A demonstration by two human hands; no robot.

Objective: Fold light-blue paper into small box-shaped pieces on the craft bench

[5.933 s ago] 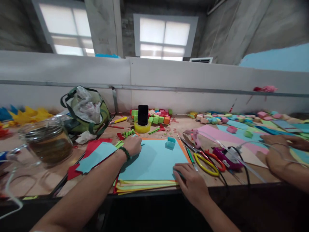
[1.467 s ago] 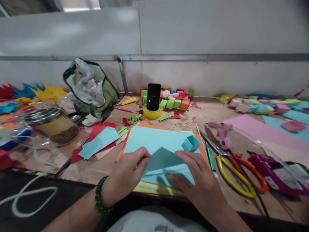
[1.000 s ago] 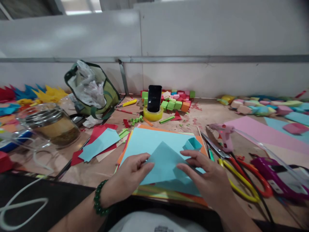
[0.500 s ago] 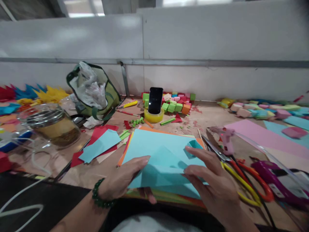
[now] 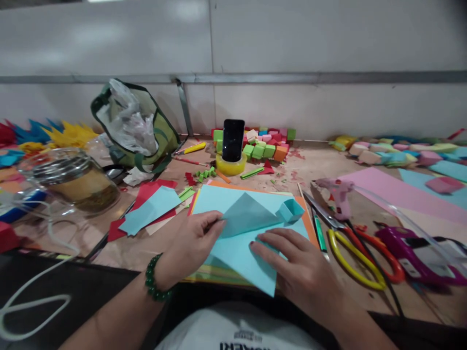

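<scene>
A light blue sheet of paper (image 5: 250, 216) lies in front of me with a triangular part standing partly raised and a corner pointing toward me. My left hand (image 5: 195, 243), with a green bead bracelet (image 5: 156, 277) at the wrist, pinches the sheet's left end between thumb and fingers. Fingers stretched out, my right hand (image 5: 301, 267) rests on the right part of the sheet. Just beyond it sits a small open blue paper box (image 5: 291, 211). Beneath is a stack of coloured paper (image 5: 207, 194), blue on top, with orange and yellow edges showing.
To the right lie scissors (image 5: 355, 257), a pink glue gun (image 5: 341, 194) and a purple device (image 5: 412, 257). A phone (image 5: 233, 138) stands in a tape roll (image 5: 230, 164) before several paper cubes (image 5: 264, 150). Leftward are blue and red scraps (image 5: 151, 209), a glass jar (image 5: 78, 182) and a green bag (image 5: 164, 131).
The blue sheet has turned, so a corner now points toward me and its triangular part stands higher. My left hand has closed on its end; my right hand has moved lower, onto the sheet.
</scene>
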